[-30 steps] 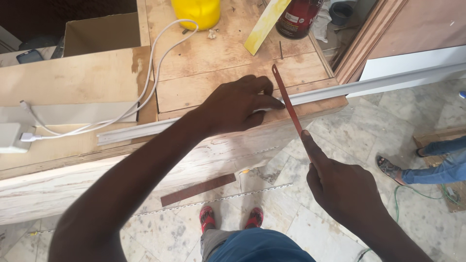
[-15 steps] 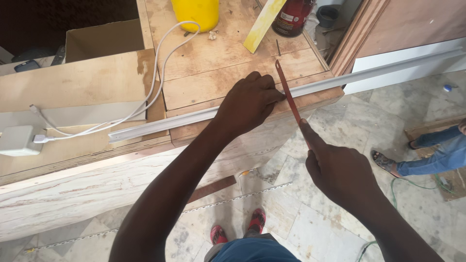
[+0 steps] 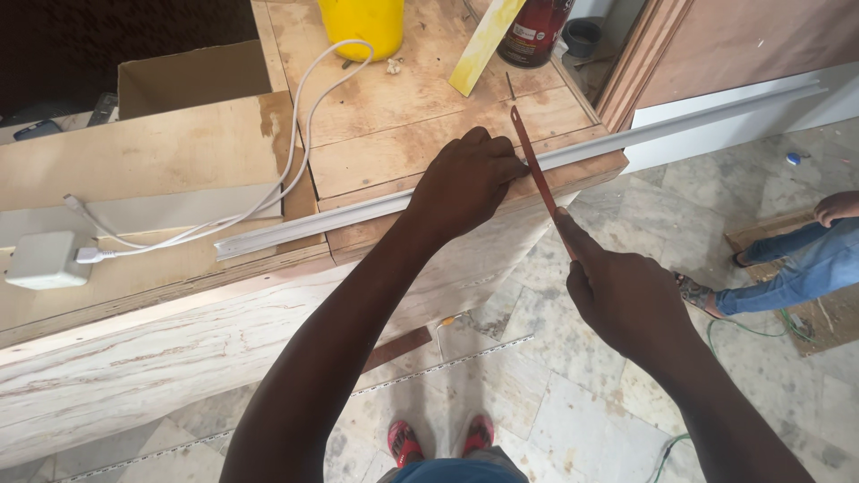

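Observation:
A long white plastic channel strip (image 3: 322,219) lies across the plywood workbench (image 3: 403,143) and sticks out past its right edge. My left hand (image 3: 465,179) presses down on the strip near the bench edge. My right hand (image 3: 626,300) grips the lower end of a thin reddish-brown saw blade (image 3: 534,165). The blade crosses the strip just right of my left fingers.
On the bench stand a yellow container (image 3: 362,22), a dark red can (image 3: 534,31), a yellow flat stick (image 3: 483,40), a white cable (image 3: 295,134) and a white adapter (image 3: 45,259). Another person's leg and hand (image 3: 805,250) are at the right. My red shoes (image 3: 443,438) stand on a tiled floor.
The view has shifted slightly. My right hand and the blade have slid a little along the cut, while my left hand stays on the strip.

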